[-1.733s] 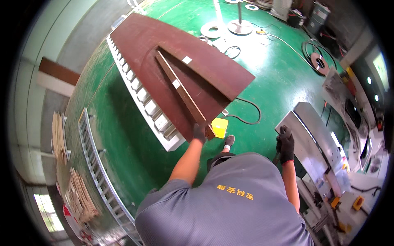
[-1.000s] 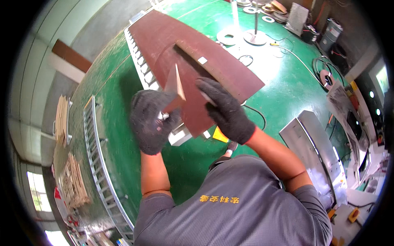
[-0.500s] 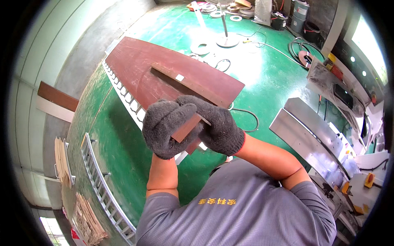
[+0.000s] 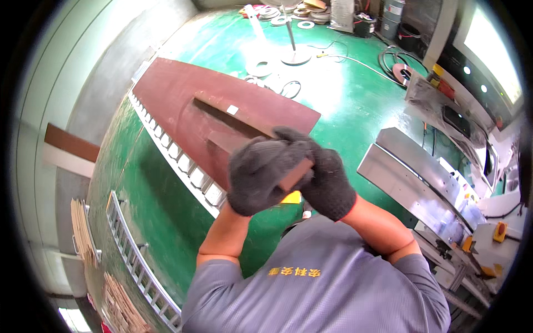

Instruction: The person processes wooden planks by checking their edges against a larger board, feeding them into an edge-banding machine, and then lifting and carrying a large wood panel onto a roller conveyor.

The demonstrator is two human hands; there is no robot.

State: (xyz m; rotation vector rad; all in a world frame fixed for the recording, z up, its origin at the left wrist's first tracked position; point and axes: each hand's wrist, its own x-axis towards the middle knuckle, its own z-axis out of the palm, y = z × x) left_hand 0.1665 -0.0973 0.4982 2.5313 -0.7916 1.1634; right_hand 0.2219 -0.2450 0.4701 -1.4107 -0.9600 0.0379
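Note:
Both hands wear dark grey knit gloves, the right with a red cuff edge. My left hand [image 4: 258, 176] is closed around a narrow reddish-brown strip [image 4: 296, 174], whose near end shows between the hands. A flat brown piece [image 4: 226, 141] juts out beyond the left fingers; whether it belongs to the same strip is hidden. My right hand [image 4: 328, 183] presses against the strip from the right, its fingers bent over the left. Under the hands lies the large reddish-brown panel [image 4: 177, 83], with a long brown bar [image 4: 222, 114] bearing a white label on it. Something yellow [image 4: 291, 197] peeks out below the gloves.
A white roller frame [image 4: 166, 145] runs along the panel's left side. To the left lie a metal ladder-like rack [image 4: 133, 244] and stacked strips [image 4: 83, 227]. At right stands a machine with a metal plate [image 4: 405, 166]. A fan stand [image 4: 295, 55] and coils [image 4: 401, 72] are farther off.
My hands have shifted right and slightly down, still gripping the strip. A brown piece now shows beyond the left fingers, and something yellow shows below. The view has turned slightly.

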